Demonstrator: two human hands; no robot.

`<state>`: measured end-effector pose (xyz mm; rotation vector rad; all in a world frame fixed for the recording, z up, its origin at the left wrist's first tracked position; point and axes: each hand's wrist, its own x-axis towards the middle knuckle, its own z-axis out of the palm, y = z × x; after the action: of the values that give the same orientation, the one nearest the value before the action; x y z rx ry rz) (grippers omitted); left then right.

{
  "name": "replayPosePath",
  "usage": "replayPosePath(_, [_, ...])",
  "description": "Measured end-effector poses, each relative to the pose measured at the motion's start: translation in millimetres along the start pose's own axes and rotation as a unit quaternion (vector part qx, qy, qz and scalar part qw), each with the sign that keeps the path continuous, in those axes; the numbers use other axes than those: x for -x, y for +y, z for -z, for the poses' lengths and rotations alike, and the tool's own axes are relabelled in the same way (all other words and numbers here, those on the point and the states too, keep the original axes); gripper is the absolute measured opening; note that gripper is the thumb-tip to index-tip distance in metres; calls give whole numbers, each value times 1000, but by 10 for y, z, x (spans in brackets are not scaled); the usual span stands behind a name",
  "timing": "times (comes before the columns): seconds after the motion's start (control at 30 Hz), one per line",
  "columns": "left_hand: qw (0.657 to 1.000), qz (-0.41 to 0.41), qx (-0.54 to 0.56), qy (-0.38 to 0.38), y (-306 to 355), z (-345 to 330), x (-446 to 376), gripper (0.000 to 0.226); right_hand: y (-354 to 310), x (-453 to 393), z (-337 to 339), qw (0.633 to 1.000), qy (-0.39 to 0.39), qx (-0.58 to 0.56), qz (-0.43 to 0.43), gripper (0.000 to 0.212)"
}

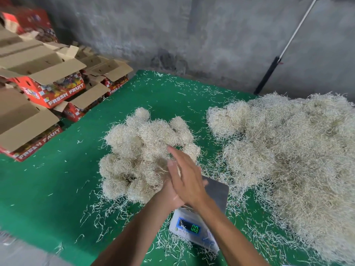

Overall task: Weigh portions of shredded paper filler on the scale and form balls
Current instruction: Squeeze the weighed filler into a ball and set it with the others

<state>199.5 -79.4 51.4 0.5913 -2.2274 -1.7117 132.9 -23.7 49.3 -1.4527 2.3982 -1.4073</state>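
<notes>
Two bare forearms — no sleeves, watch or gloves — ending in a left hand (169, 196) and right hand (185, 177).

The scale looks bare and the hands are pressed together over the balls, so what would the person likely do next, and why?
Probably reach the right hand to the loose shredded paper heap for a fresh portion: the scale reads zero, its pan is bare, and both hands sit by the pile of formed balls.

Two hands, right hand (185, 178) flat over left hand (169, 196), beside piled pale shredded-paper balls (142, 150), above small white digital scale (194, 230) on green table (48, 181).
</notes>
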Motion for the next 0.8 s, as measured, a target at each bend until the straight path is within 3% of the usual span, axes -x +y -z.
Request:
replayPosePath(0.07, [992, -42, -113, -42, -63, 81, 44, 35, 225, -41, 151, 999, -16, 45, -8, 39])
replayPosePath(0.1, [986, -16, -164, -18, 3, 153, -25, 21, 320, -22, 189, 998, -28, 49, -12, 37])
replayPosePath(0.17, [993, 102, -40, 32, -217, 307, -90, 12, 315, 126, 78, 998, -57, 32, 12, 41])
replayPosePath(0.2, [993, 80, 3, 93, -217, 325, -66, 6, 252, 220, -65, 996, -68, 27, 45, 44])
replayPosePath(0.23, [989, 75, 97, 86, -156, 312, 27, 13, 190, 296, -222, 994, -67, 21, 84, 45])
replayPosePath(0.27, [986, 10, 134, 102, -204, 239, -6, 19, 136, 313, -323, 994, -48, 7, 99, 44])
replayPosePath(0.3, [956, 35, 284, 67, -165, 195, 70, 19, 104, 267, -343, 997, -24, -17, 75, 42])
replayPosePath(0.33, [960, 124, 252, 4, -168, 229, 148, 25, 109, 197, -304, 999, -3, -29, 29, 42])
replayPosePath(0.37, [976, 134, 170, 29, -258, 248, 166, 27, 149, 141, -248, 999, 10, -28, -14, 44])
replayPosePath(0.4, [968, 122, 216, -37, -357, 298, 117, 25, 182, 133, -216, 999, 6, -20, -34, 47])
replayPosePath(0.43, [956, 194, 218, -21, -467, 336, 9, 18, 186, 175, -233, 1000, -6, -8, -29, 49])
replayPosePath(0.47, [962, 189, 195, 2, -454, 473, -16, 10, 177, 238, -294, 1000, -17, -1, -17, 51])
replayPosePath(0.6, [910, 266, 317, 11, -334, 626, -123, 35, 250, 150, -495, 996, -68, 55, -21, 50])
replayPosePath(0.63, [896, 234, 377, 29, -405, 664, -192, 42, 290, 5, -479, 994, -72, 79, -36, 51])
replayPosePath(0.7, [839, 304, 451, -2, -520, 699, -245, 67, 354, -340, -396, 993, -21, 100, -60, 56])
replayPosePath(0.73, [788, 336, 515, 18, -515, 728, -267, 69, 396, -516, -352, 991, 13, 115, -63, 60])
replayPosePath(0.8, [802, 326, 498, 44, -491, 807, -314, 63, 483, -812, -274, 982, 18, 172, -76, 77])
